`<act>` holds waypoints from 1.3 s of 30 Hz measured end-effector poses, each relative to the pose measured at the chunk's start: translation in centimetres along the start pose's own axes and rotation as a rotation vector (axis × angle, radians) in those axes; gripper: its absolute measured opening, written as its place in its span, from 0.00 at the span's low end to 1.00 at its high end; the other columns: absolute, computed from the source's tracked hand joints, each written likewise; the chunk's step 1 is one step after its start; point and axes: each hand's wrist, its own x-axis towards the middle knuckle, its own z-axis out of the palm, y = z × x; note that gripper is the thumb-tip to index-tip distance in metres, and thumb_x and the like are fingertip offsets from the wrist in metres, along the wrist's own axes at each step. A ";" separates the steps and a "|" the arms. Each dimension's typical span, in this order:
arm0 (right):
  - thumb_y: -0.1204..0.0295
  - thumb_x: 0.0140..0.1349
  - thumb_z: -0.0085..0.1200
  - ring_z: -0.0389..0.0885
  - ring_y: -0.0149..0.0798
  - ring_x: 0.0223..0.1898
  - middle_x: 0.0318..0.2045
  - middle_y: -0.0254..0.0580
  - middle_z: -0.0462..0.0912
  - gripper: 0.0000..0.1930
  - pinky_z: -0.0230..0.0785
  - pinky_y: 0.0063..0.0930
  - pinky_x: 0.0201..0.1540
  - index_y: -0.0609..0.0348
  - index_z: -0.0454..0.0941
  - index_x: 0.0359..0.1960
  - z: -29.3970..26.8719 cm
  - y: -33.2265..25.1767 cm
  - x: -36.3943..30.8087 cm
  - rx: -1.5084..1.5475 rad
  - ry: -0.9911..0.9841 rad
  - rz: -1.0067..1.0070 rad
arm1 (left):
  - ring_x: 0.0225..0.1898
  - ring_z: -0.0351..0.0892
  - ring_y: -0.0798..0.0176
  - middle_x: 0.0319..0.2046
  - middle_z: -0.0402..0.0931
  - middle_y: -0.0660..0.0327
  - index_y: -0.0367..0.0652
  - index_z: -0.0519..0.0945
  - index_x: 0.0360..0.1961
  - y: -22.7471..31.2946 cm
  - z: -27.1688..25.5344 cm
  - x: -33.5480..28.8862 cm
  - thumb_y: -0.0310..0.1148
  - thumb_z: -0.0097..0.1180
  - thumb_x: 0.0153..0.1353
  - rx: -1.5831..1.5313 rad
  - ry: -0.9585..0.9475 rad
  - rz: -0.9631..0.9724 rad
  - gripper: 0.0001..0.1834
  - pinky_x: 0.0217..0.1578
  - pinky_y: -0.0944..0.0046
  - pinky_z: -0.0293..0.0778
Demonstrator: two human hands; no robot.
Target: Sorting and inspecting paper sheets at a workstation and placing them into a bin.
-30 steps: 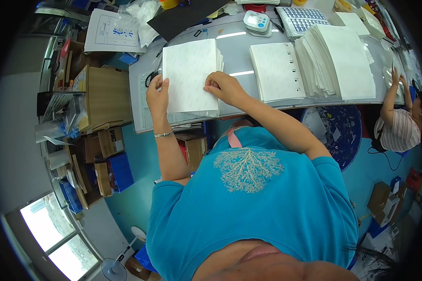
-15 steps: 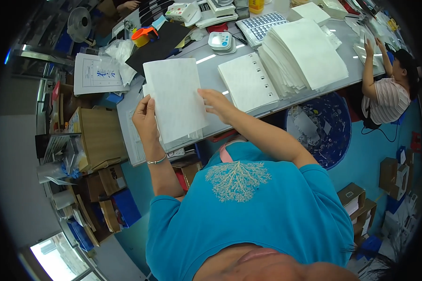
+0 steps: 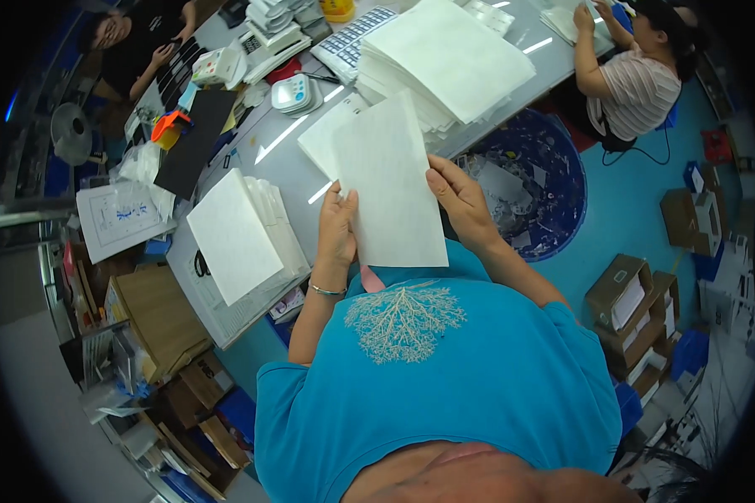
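A white paper sheet (image 3: 390, 189), possibly more than one layer, is held up in front of my body at the table's edge. My left hand (image 3: 337, 228) pinches its left edge between thumb and fingers. On the opposite edge my right hand (image 3: 463, 203) is closed, thumb in front and fingers partly hidden. Behind the sheet, mostly covered, lies a white stack (image 3: 317, 144). A tall, fanned pile of white sheets (image 3: 457, 59) rises beyond it. To the left of my left hand is another stack of white sheets (image 3: 236, 239), stepped along its right side.
An orange tape dispenser (image 3: 169, 130), a black sheet (image 3: 197, 138) and a small white device with coloured buttons (image 3: 294, 94) occupy the table's far left. A blue bin (image 3: 554, 189) with scraps stands beside the table's edge. One person (image 3: 629, 84) works at right, another (image 3: 143, 50) at far left.
The sheet has moved right, away from the left stack, which now shows, to in front of the middle stack. My right hand has closed on its right edge. The whole view has turned.
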 end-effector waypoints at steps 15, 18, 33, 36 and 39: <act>0.62 0.66 0.50 0.76 0.29 0.43 0.47 0.43 0.74 0.25 0.74 0.22 0.41 0.63 0.64 0.60 -9.5 -4.9 -6.0 0.027 0.165 0.001 | 0.44 0.79 0.65 0.44 0.75 0.60 0.41 0.61 0.60 -7.8 14.3 1.2 0.38 0.58 0.61 -0.303 -0.494 -0.447 0.30 0.43 0.63 0.81; 0.63 0.65 0.50 0.76 0.27 0.39 0.41 0.40 0.76 0.25 0.73 0.21 0.40 0.63 0.64 0.60 -10.8 -5.0 -6.6 0.011 0.202 -0.060 | 0.45 0.79 0.65 0.45 0.75 0.60 0.40 0.61 0.60 -9.1 15.0 1.6 0.37 0.57 0.62 -0.328 -0.557 -0.452 0.29 0.43 0.63 0.81; 0.65 0.65 0.50 0.77 0.27 0.36 0.39 0.41 0.77 0.23 0.73 0.19 0.38 0.66 0.66 0.58 -14.6 -6.1 -8.8 0.071 0.156 -0.079 | 0.46 0.77 0.66 0.48 0.74 0.60 0.39 0.62 0.59 -11.4 17.4 0.4 0.36 0.59 0.60 -0.262 -0.491 -0.390 0.29 0.47 0.65 0.77; 0.65 0.65 0.51 0.78 0.28 0.38 0.39 0.42 0.77 0.23 0.74 0.20 0.39 0.66 0.66 0.58 -14.7 -5.8 -8.8 0.125 0.139 -0.068 | 0.47 0.77 0.66 0.48 0.74 0.60 0.39 0.62 0.59 -11.1 17.5 -0.2 0.36 0.59 0.60 -0.258 -0.467 -0.380 0.30 0.48 0.64 0.76; 0.65 0.65 0.51 0.79 0.30 0.40 0.41 0.43 0.77 0.23 0.74 0.22 0.41 0.65 0.66 0.58 -14.4 -6.0 -8.9 0.141 0.123 -0.038 | 0.48 0.76 0.66 0.48 0.74 0.60 0.39 0.63 0.59 -11.3 17.1 -0.6 0.36 0.60 0.59 -0.283 -0.440 -0.378 0.30 0.49 0.64 0.75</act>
